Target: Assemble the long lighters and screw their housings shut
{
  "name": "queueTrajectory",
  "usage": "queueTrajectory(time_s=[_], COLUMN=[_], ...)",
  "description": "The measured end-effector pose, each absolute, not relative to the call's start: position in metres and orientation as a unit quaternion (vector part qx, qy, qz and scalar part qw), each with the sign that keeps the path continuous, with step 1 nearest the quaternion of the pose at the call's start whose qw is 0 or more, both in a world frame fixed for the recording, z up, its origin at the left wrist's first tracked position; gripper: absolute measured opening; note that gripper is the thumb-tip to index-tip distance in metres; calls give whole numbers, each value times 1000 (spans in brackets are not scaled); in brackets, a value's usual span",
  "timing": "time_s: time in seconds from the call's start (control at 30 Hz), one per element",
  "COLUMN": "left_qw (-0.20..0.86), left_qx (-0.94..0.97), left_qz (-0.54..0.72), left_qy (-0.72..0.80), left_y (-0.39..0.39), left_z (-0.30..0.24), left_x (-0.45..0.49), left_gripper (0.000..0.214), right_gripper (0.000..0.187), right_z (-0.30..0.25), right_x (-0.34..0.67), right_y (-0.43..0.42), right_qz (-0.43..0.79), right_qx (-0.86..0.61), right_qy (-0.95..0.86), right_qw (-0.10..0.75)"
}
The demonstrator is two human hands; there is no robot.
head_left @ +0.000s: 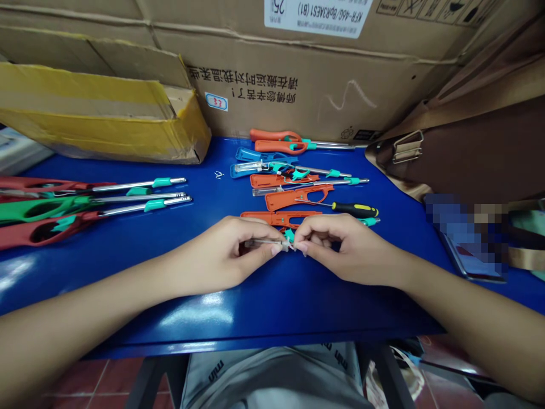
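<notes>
My left hand [238, 253] pinches a clear lighter fuel tank [259, 243] with a pale fitting at its right end. My right hand [340, 244] is closed at that fitting, thumb and forefinger together on something small, perhaps a thin pale wire. Just behind the fingers lies an orange lighter shell half [272, 218] with a teal piece [289, 234] beside it. Beyond are another orange shell half [289, 198], a black-and-yellow screwdriver [355, 209] with its shaft across that shell, and a blue opened lighter [247, 170] with its tank and metal tube exposed.
Several assembled red and green lighters [85, 204] lie on the left of the blue table [191, 312]. At the back stand a large cardboard box [255, 57] and a yellow-taped carton [128, 136]. Tiny white bits [218, 175] lie mid-table. A brown bag [468, 147] and phone [477, 255] are right.
</notes>
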State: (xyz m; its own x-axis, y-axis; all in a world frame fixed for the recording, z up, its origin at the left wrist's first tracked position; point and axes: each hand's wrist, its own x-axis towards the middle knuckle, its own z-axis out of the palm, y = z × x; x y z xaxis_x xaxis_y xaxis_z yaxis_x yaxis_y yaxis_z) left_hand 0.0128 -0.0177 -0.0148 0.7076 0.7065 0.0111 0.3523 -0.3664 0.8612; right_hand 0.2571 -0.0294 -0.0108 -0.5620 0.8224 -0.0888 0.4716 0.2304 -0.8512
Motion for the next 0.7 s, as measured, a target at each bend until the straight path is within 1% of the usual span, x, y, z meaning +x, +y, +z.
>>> queueTrajectory(time_s=[0.7], left_qw=[453], left_qx=[809], left_qz=[188], left_qy=[323], left_y=[-18], left_z=[-15], left_x=[14], left_gripper=[24], right_gripper=[15], right_z=[-13], right_x=[256], right_y=[-30], right_qz=[431], right_qx=[-420], right_qy=[-776], right_qw=[188])
